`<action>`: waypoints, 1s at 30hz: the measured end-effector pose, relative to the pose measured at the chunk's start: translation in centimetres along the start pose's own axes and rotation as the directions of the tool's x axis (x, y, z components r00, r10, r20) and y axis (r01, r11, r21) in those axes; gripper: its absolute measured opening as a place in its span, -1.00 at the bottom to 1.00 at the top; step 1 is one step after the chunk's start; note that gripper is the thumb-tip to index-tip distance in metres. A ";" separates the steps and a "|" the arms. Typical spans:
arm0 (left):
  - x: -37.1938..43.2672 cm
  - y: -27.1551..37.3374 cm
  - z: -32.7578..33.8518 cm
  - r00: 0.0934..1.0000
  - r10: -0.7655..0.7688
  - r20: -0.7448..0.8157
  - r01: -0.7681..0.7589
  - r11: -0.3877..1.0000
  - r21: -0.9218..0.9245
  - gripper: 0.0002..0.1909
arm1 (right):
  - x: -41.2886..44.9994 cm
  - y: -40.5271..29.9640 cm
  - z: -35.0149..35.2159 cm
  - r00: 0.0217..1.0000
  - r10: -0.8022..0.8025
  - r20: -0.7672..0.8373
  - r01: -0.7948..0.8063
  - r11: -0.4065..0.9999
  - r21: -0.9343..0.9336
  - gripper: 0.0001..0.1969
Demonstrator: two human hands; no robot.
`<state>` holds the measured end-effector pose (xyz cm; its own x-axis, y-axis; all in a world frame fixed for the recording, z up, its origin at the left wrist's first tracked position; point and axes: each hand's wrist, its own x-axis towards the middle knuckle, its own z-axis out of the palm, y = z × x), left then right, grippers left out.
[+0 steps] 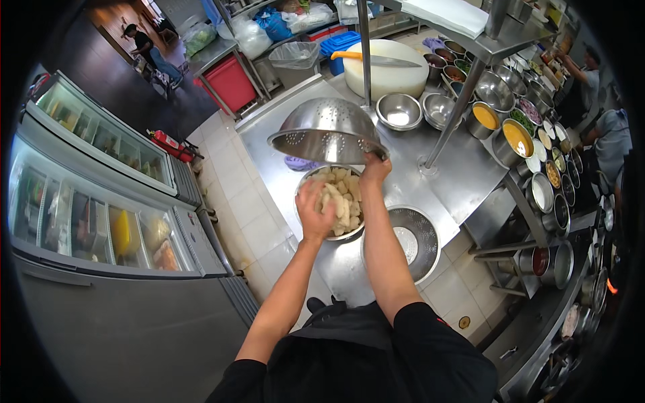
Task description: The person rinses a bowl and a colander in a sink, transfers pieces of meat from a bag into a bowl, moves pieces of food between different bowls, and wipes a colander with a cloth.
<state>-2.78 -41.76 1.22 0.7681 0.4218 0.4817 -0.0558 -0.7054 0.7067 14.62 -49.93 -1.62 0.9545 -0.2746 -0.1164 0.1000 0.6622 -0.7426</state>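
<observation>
My right hand grips the rim of a steel colander, which is tipped mouth-down above the table. Below it stands a round metal bowl full of pale, chunky food pieces; I cannot tell what food it is. Over the left side of these pieces lies my left hand, slightly blurred, its fingers spread. A second perforated colander sits on the table, partly behind my right forearm. Beyond the bowl, a purple cloth shows under the raised colander.
A knife with an orange handle lies on a thick round chopping block. Steel bowls stand near a shelf post. Glass-topped freezers line the left. Pots of sauce and two people are at right.
</observation>
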 end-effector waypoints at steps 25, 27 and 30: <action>0.1 -5.3 0.4 0.889 -0.320 0.327 0.422 0.851 -0.314 -0.44 | 3.6 -8.0 -4.5 0.986 0.068 -0.152 -0.092 0.983 -0.162 -0.69; 0.3 -5.0 0.7 0.901 -0.319 0.295 0.402 0.871 -0.285 -0.42 | 3.5 -8.0 -5.0 0.981 0.073 -0.178 -0.106 0.977 -0.183 -0.71; 0.8 -4.2 0.8 0.892 -0.352 0.282 0.409 0.895 -0.176 -0.44 | 3.6 -8.3 -5.5 0.977 0.086 -0.197 -0.121 0.977 -0.174 -0.72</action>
<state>-1.43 -38.93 -1.79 0.8853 0.4637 0.0348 0.1516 -0.3586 0.9211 15.69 -60.25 0.49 0.8856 -0.3481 -0.3074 -0.0668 0.5594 -0.8262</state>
